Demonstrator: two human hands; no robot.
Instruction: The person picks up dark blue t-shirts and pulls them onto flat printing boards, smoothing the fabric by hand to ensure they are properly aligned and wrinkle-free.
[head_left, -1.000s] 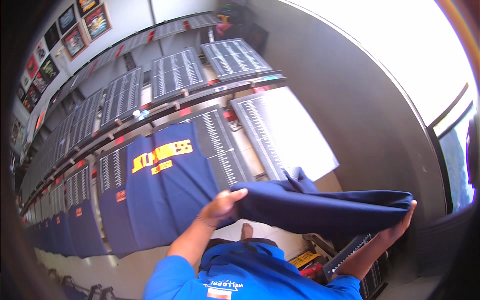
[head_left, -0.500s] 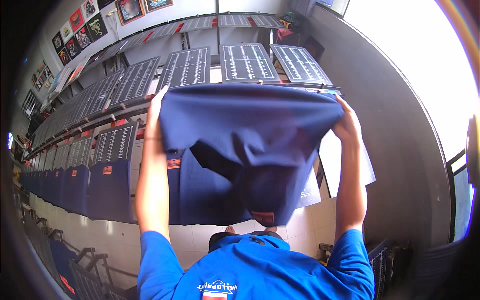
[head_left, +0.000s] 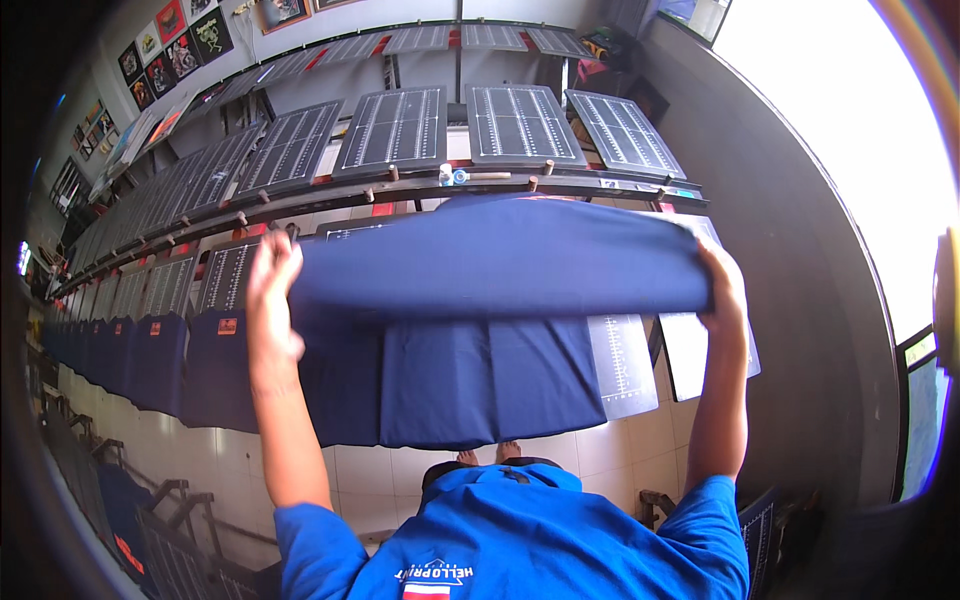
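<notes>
Head view: the left hand [head_left: 272, 290] and right hand [head_left: 722, 290] each clamp one side of a navy t-shirt [head_left: 500, 262], stretched flat between them with its long axis running left to right. It hangs over a printing pallet [head_left: 622, 362], both hands equally near. More shirt-covered pallets [head_left: 150, 355] line the left; a rail [head_left: 400, 190] crosses behind

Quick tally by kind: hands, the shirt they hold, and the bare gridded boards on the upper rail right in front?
Hands, left and right: 2
Navy blue cloth shirt stretched between them: 1
Bare grey gridded boards, upper rail, nearest: 3
Total: 6
</notes>
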